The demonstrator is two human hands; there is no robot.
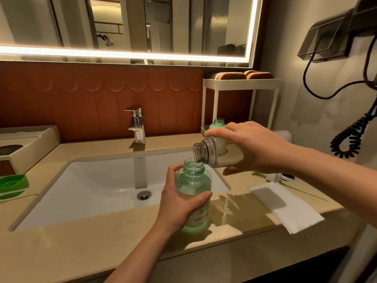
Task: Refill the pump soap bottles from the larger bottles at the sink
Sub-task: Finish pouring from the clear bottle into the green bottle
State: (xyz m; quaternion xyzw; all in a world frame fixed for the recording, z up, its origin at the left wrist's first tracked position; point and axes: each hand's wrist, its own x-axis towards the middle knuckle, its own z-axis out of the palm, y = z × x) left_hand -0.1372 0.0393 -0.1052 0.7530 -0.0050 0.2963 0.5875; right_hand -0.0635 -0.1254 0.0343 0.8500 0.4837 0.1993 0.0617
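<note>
Beige counter (81,242) runs the full width, with a white sink (91,186) set into it. A white rack (240,82) stands at the back right corner. A folded white cloth (285,207) lies on the counter to the right of the sink.

Left hand (175,207) is wrapped round a green bottle (193,184), thumb in front. This bottle stands upright on the counter at the sink's front right corner, uncapped and partly filled with liquid (label reads "YAPIN", the rest hidden).

Right hand (257,148) grips a clear bottle (208,152) from above. It is tipped on its side, uncapped, with its mouth just above the green bottle's open neck. No stream can be made out.

A second uncapped green bottle (218,122) stands behind the right hand, at the foot of the rack.
</note>
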